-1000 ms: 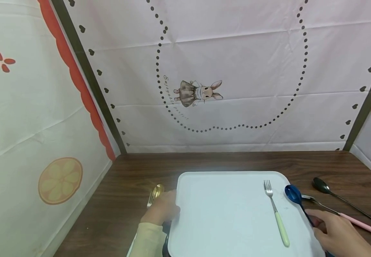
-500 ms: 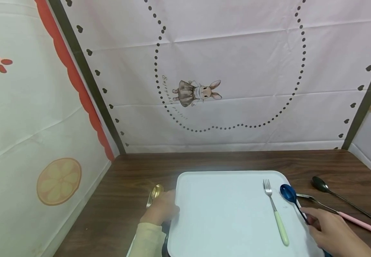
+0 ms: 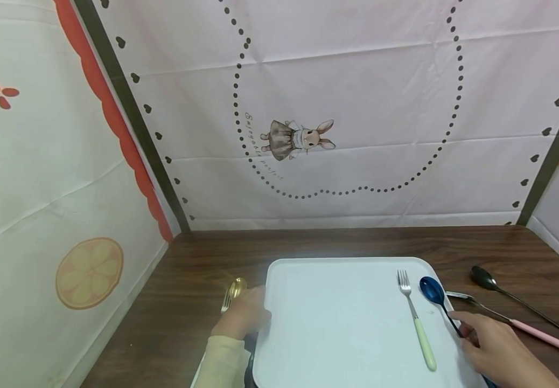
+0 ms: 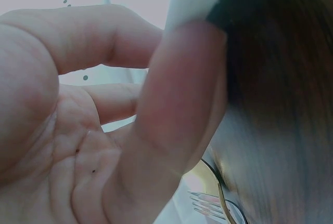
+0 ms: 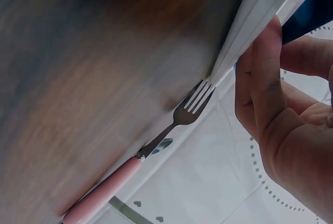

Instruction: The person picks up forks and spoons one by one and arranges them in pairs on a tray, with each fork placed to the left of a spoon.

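Note:
A white rectangular tray [image 3: 337, 318] lies on the table. At its left edge, my left hand [image 3: 244, 315] grips the rim between thumb and fingers; the left wrist view shows the thumb against the tray edge. My right hand [image 3: 490, 345], at the right rim, pinches a blue spoon [image 3: 432, 291] by its handle. The spoon's bowl lies toward the back of the tray, inside the right rim, and part of the handle is hidden by the fingers. To the left of the spoon, a fork with a green handle [image 3: 424, 342] lies on the tray.
Right of the tray lie a fork with a pink handle [image 3: 543, 337] and a long dark spoon [image 3: 526, 306]. Beyond my left hand are a gold spoon [image 3: 238, 287] and a silver fork [image 3: 226, 302]. Patterned cloth walls [image 3: 381, 108] enclose the wooden table [image 3: 163, 312].
My right hand has shifted the blue spoon leftward, from over the tray's right rim to inside it. The left hand keeps its grip on the tray, which stays put.

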